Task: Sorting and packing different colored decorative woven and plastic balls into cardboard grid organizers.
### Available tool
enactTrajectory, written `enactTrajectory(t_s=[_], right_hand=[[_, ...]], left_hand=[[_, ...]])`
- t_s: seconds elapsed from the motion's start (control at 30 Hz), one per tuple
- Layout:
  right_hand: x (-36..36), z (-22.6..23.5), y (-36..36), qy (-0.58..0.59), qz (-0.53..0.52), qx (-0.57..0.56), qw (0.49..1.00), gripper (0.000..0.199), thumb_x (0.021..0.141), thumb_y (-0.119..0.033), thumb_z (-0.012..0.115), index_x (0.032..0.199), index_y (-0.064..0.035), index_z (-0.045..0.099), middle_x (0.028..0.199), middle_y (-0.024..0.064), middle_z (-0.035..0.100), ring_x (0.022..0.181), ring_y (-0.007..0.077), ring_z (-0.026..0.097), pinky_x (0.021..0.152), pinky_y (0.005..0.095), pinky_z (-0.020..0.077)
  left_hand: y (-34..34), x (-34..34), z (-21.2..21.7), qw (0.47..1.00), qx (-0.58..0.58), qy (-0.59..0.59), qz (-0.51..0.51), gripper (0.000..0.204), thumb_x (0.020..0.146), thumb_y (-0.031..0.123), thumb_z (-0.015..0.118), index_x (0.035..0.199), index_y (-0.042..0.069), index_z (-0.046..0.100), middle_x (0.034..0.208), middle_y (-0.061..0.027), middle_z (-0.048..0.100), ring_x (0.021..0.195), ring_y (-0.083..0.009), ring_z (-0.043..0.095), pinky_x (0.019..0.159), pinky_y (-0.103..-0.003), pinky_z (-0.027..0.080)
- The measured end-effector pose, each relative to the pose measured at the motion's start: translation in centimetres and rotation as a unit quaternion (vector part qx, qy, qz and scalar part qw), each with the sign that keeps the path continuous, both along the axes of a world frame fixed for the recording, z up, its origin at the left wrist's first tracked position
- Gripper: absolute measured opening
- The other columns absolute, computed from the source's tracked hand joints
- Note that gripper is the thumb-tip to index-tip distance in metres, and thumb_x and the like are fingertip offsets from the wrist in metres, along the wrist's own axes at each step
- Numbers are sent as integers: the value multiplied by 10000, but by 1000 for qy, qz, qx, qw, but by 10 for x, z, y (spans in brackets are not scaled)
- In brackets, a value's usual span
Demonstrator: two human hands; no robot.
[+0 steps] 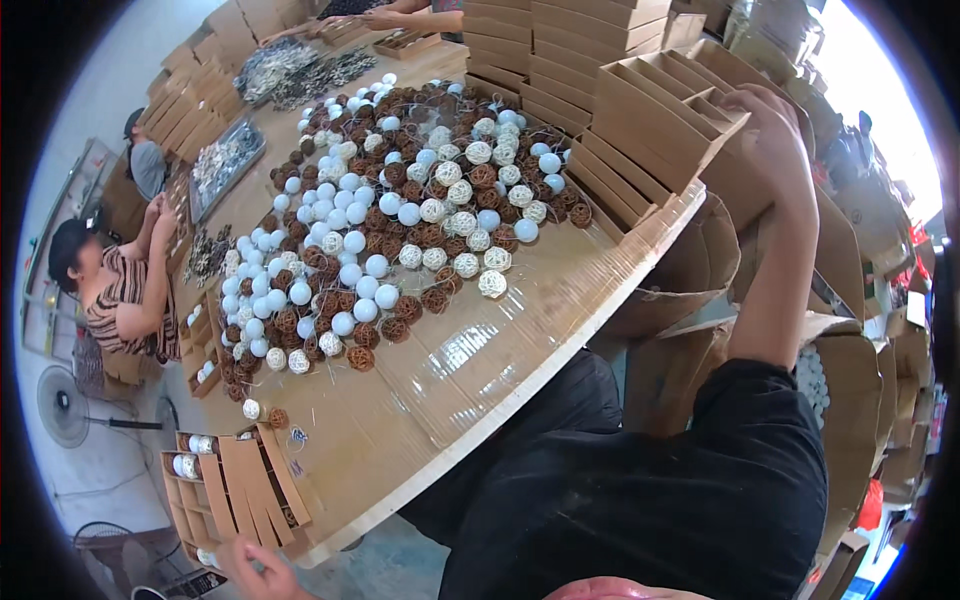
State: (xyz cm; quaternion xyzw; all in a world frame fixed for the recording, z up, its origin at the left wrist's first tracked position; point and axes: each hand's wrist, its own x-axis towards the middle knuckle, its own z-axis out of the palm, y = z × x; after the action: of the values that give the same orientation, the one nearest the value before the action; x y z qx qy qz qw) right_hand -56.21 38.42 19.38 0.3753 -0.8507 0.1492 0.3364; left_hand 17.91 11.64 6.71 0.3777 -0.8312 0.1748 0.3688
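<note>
My right hand point(768, 125) reaches up to the right, its fingers closed over the end of an open cardboard box with dividers point(655, 105), tilted on top of a stack of cardboard boxes point(620, 180). At the lower left my left hand point(258, 572) holds nothing; its thumb and fingers are apart. It is beside a divided cardboard box point(240, 485) that has balls in some compartments and cardboard strips over others. A large pile of white balls point(350, 205), brown woven balls point(362, 358) and cream woven balls point(492, 284) covers the middle of the table.
The tape-covered table point(450, 390) has a pale front edge. Large open cartons point(690, 270) stand right of me. Across the table, a co-worker in a striped top point(135, 300) handles small things near a tray point(230, 165). A fan point(65, 405) stands at the left.
</note>
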Motion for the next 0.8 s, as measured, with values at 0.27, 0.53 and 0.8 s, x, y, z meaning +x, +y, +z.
enactTrajectory(t_s=[0.27,0.53,0.8], right_hand=[[-47,-38,-16,8,18,35,999,367,818,3,578,1156,23,719,1255,178,700,1222,384,607,1094,471,461],[142,8,-52,206,296,-7,933,192,635,-183,696,748,-59,604,853,112,619,938,328,629,860,455,481],[241,-160,-146,31,796,172,579,90,760,-183,650,783,-114,596,896,34,614,1079,243,630,1006,372,488]], left_hand=[[27,-92,-57,977,142,115,-113,71,921,25,658,876,6,710,747,-141,646,638,-324,615,607,-426,478],[49,-138,-53,951,208,69,-219,49,823,11,701,869,25,712,770,-112,682,658,-313,640,658,-417,522],[80,-149,-94,965,131,-70,-216,507,793,105,769,1294,138,695,1319,-144,643,1286,-352,575,992,-458,526]])
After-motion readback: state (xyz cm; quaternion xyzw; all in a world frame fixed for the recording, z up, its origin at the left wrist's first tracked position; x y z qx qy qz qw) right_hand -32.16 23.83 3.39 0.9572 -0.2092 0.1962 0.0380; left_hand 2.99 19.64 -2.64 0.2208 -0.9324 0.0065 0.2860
